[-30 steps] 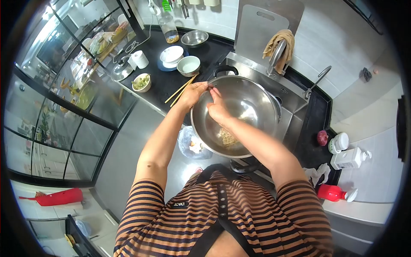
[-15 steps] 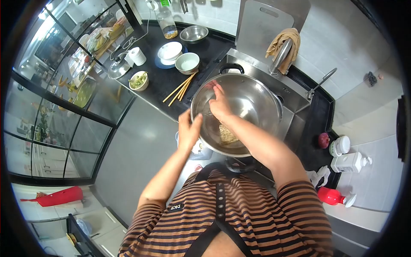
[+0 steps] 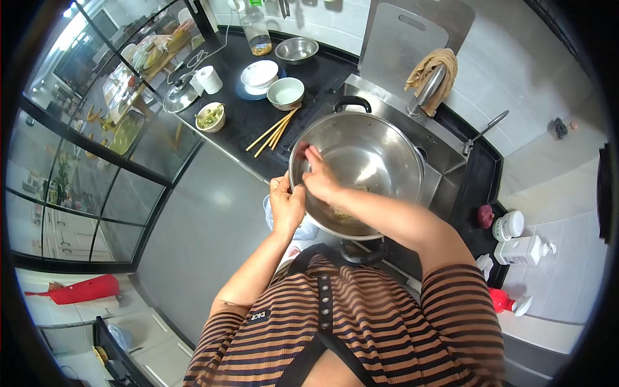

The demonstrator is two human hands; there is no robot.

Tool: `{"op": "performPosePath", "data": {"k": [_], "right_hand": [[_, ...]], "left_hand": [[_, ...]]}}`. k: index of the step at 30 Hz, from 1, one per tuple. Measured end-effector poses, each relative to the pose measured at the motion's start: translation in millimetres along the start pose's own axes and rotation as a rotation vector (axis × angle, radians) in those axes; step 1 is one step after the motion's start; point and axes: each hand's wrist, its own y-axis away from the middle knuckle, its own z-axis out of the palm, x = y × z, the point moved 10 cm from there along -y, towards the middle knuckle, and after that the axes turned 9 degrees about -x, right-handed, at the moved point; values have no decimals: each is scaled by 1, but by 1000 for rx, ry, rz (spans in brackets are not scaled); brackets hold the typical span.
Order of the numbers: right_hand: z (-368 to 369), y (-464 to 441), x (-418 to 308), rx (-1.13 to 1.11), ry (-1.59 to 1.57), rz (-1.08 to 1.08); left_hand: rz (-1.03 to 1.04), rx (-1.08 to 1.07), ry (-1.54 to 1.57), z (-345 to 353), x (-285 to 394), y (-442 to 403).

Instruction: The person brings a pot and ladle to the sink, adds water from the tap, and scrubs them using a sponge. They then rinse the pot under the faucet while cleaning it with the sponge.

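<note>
A large stainless steel pot (image 3: 390,151) with black handles rests tilted over the sink, its mouth facing me. My left hand (image 3: 287,208) is closed round the pot's left rim. Inside the pot, my right hand (image 3: 319,177) lies against the left wall with its fingers stretched out; no object shows in it. A beige, rough-textured piece (image 3: 340,213), perhaps a scrubber, lies low in the pot, mostly hidden by my right forearm.
Wooden chopsticks (image 3: 277,134), a bowl of greens (image 3: 210,117), a pale green bowl (image 3: 285,94) and a metal bowl (image 3: 296,49) stand on the left counter. A brown cloth (image 3: 431,71) hangs over the faucet. Bottles (image 3: 518,250) and an onion (image 3: 485,217) line the right side.
My right hand has moved down and left along the pot's inner wall. Its forearm now covers more of the beige piece. My left hand has closed on the rim.
</note>
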Motion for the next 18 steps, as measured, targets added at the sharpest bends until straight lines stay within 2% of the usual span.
{"op": "performPosePath", "data": {"k": [2, 4, 5, 6, 8, 10, 11, 14, 15, 16, 18], "right_hand": [[-7, -2, 3, 38, 54, -45], [-32, -29, 23, 216, 97, -162], [-59, -17, 14, 380, 109, -135], [-69, -15, 17, 419, 103, -56], [-55, -18, 11, 338, 186, -121], [-17, -15, 14, 186, 117, -5], [-14, -10, 5, 213, 233, -10], [-49, -11, 1, 147, 300, 7], [-69, -21, 17, 197, 292, 59], [-92, -30, 31, 328, 474, 86], [-129, -23, 47, 208, 447, 396]], "left_hand": [[-24, -1, 14, 0, -2, 0], [-49, -14, 17, 1, -1, 0], [-62, -27, 13, 2, 2, -1], [-76, -40, 10, 2, 3, -2], [-89, -30, 11, 2, 0, 0], [-84, -27, 27, 3, -2, -3], [-79, -29, 41, 3, -4, -2], [-25, -19, 60, 2, -4, 0], [2, -10, 66, 2, -1, -1], [-1, -14, 63, 2, 1, -1], [-11, -21, 52, 1, 5, 0]]}}
